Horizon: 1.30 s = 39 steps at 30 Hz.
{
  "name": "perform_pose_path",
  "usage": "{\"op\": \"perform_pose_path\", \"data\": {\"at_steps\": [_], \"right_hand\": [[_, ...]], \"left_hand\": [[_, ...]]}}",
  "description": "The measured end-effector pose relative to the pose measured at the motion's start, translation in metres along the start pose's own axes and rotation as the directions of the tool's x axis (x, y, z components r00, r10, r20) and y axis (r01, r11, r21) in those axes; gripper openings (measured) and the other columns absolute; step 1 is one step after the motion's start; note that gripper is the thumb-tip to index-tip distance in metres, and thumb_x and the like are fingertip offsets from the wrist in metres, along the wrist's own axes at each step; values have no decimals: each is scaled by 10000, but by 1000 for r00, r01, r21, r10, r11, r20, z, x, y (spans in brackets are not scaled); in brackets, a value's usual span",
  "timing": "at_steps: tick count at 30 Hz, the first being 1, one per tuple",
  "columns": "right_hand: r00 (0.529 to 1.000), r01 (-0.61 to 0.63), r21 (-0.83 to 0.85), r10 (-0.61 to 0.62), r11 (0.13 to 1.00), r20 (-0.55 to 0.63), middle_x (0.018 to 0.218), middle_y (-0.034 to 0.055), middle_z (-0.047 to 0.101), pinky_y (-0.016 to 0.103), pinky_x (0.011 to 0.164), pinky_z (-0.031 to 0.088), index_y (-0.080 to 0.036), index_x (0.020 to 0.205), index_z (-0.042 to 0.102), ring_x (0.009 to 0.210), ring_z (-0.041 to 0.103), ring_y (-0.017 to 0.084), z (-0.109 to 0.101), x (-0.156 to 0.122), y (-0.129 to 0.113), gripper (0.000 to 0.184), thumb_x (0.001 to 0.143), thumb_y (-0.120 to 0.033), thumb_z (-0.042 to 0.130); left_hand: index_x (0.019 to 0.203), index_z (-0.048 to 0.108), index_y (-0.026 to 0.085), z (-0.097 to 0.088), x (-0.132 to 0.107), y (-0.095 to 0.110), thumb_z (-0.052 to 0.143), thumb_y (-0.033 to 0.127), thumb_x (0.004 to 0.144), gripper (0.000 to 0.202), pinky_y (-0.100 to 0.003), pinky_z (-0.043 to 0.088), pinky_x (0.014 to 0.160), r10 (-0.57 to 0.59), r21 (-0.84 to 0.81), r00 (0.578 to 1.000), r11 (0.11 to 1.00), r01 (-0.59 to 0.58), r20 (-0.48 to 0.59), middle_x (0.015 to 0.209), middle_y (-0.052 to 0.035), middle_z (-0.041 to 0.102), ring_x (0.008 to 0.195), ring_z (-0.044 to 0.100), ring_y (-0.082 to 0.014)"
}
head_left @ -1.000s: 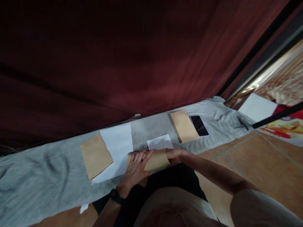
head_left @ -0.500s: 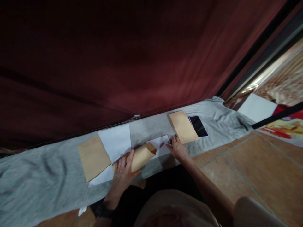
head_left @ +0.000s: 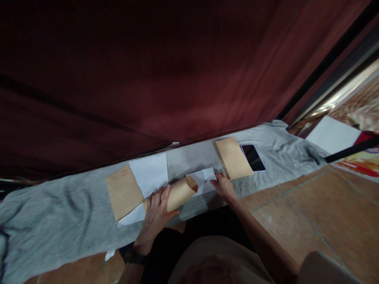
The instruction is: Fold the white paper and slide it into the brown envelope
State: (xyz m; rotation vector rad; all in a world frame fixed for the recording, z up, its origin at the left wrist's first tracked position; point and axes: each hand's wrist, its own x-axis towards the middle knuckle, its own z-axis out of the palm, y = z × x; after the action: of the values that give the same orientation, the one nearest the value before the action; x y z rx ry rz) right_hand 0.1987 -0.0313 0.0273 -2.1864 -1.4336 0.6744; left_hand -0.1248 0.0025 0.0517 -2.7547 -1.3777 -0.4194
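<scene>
A brown paper envelope point(head_left: 180, 195) lies at a slant, its mouth bulging open toward the right. My left hand point(head_left: 158, 210) rests over its left part, thumb along the near side and fingers across the top, pressing it. To the right, a white folded sheet of paper point(head_left: 204, 178) lies partly behind the envelope's mouth. My right hand point(head_left: 224, 185) pinches that sheet at its right end, which is bent up slightly. Whether the sheet's left end is inside the envelope cannot be seen.
Another brown envelope point(head_left: 123, 191) and white sheets point(head_left: 151, 173) lie at the left. A stack of brown envelopes point(head_left: 234, 158) and a phone point(head_left: 253, 157) are at the right. Grey cloth point(head_left: 68, 221) covers the narrow surface; a dark red curtain point(head_left: 177, 79) hangs behind.
My right hand has closed on the right end of the white sheet, and that end has bent up. My left hand stays on the envelope. The whole view has shifted slightly.
</scene>
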Motion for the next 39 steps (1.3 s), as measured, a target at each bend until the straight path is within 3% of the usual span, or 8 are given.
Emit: {"op": "perform_pose_path", "data": {"at_steps": [3,5,8,11,17,24,32,39], "right_hand": [[992,7,239,23,971,-122,933,85,667,364,825,534,-211,977,603,898,663,251,-7,-4,9,154,934,-334,522],[983,2,432,77,902,-167,945,78,682,359,766,572,-217,1041,585,875,667,243,-16,-6,13,239,944,-414,490],[984,27,655,94,755,-150,1104,76,691,331,705,608,-240,1167,559,927,676,228,-29,-6,14,380,925,-525,495],[994,46,725,40,687,-101,1113,77,701,345,727,613,-242,1185,588,947,678,236,-32,-7,10,431,897,-555,520],[993,112,569,-80,815,-82,904,61,723,357,843,552,-218,940,696,917,675,251,-27,-17,12,315,903,-473,515],[977,134,398,-187,908,98,973,34,768,311,838,527,-256,1024,740,949,695,227,-46,-21,20,299,937,-298,458],[962,71,388,-165,919,215,791,42,728,265,623,528,-202,995,746,669,681,181,-54,-13,22,293,937,-225,460],[960,137,288,-199,948,198,809,49,717,274,696,511,-189,911,705,748,685,194,-41,-15,8,225,953,-255,494]], "left_hand": [[1604,192,191,3,-1,0,733,522,818,1010,-524,445,1039,-9,14,1000,1000,9,24,1368,-181,544,1229,542,-380],[1600,199,184,4,-1,0,749,511,803,1022,-529,440,1042,-11,17,999,1000,11,30,1359,-181,545,1230,538,-384],[1591,217,185,4,1,1,738,512,806,997,-533,438,1044,-13,11,1000,1000,13,17,1348,-178,550,1233,538,-387],[1592,212,189,4,1,1,723,516,816,985,-528,444,1036,-16,1,1000,1000,16,10,1349,-180,550,1224,547,-386],[1615,134,197,7,-1,0,728,502,815,1042,-535,430,1053,-50,-31,998,998,51,38,1353,-170,531,1224,530,-390],[1610,132,178,7,0,2,711,520,828,1031,-562,403,1081,-9,-50,1000,999,11,29,1397,-195,513,1299,493,-403],[1603,150,135,13,-2,-2,633,633,854,1021,-602,291,1169,36,-18,999,999,-36,-5,1399,-218,517,1338,480,-404],[1576,245,98,14,3,2,637,608,854,967,-587,307,1162,85,0,996,996,-85,-37,1373,-225,550,1303,514,-396]]}}
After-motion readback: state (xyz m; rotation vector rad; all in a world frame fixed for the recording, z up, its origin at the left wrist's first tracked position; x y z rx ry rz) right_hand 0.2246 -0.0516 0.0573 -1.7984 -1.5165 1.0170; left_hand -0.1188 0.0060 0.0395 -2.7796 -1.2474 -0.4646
